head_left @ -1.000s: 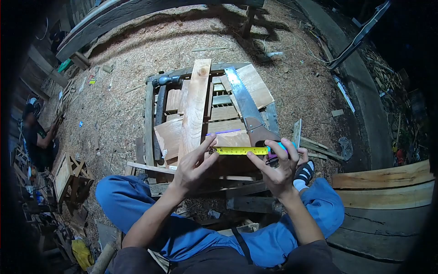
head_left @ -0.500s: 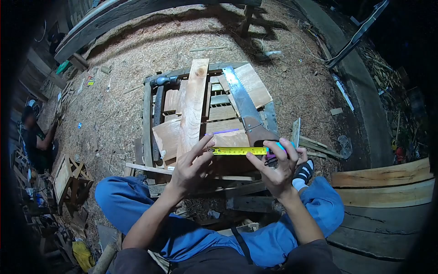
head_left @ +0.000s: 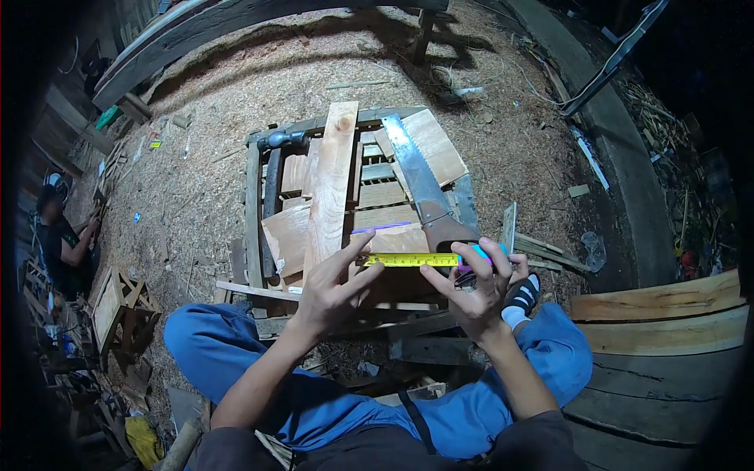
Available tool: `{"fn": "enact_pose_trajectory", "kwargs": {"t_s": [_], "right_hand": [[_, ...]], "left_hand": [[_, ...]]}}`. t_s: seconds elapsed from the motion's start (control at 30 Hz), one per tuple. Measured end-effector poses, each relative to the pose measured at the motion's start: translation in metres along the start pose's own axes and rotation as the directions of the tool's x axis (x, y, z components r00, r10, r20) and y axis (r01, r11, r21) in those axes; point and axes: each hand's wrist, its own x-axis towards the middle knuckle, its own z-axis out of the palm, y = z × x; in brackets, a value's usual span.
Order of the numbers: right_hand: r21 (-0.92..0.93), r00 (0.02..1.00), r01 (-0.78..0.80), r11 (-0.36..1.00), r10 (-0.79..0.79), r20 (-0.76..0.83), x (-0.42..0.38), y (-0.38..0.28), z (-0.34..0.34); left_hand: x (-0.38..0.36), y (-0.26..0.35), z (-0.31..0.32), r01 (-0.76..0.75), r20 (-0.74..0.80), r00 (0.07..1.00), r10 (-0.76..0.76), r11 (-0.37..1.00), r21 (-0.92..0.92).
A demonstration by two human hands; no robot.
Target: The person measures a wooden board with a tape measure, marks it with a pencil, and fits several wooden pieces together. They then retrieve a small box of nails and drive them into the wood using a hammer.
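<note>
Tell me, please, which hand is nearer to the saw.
Right. The right hand is by the saw handle; the left hand is farther left, at one end of the tape.

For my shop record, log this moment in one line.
left hand: at yellow tape's end | right hand: holds tape case | handsaw: lying on wood pieces

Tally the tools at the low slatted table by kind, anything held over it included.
Hammer: 1
Handsaw: 1
Tape measure: 1
Thin purple stick, pen or pencil unclear: 1
Total: 4
</note>
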Motion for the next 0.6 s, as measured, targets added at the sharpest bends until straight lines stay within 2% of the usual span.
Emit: {"fn": "enact_pose_trajectory", "kwargs": {"t_s": [0.13, 0.2, 0.43, 0.5, 0.6], "right_hand": [[0.019, 1.0, -0.006, 1.0, 0.006, -0.003, 0.0018, 0.0001, -0.0008], [0.022, 1.0, -0.01, 1.0, 0.01, -0.003, 0.0017, 0.0001, -0.0005], [0.012, 1.0, -0.006, 1.0, 0.006, -0.005, -0.0026, -0.0004, 0.0004], [0.013, 1.0, -0.003, 1.0, 0.003, -0.006, -0.0023, -0.0001, 0.0], [0.02, 1.0, -0.007, 1.0, 0.007, 0.001, -0.0013, -0.0005, -0.0011]], "left_hand": [[-0.0033, -0.001, -0.0007, 0.104, 0.016, 0.995, -0.103, 0.993, -0.052], [-0.0037, -0.0047, 0.0055, 0.103, -0.083, 0.989, -0.118, 0.98, -0.17], [-0.0071, -0.0066, 0.0034, 0.089, -0.042, 0.995, -0.094, 0.99, -0.113], [-0.005, -0.0042, -0.0008, 0.074, 0.022, 0.997, -0.072, 0.994, -0.079], [-0.0033, -0.0044, -0.0001, 0.059, 0.012, 0.998, -0.059, 0.996, -0.071]]}}
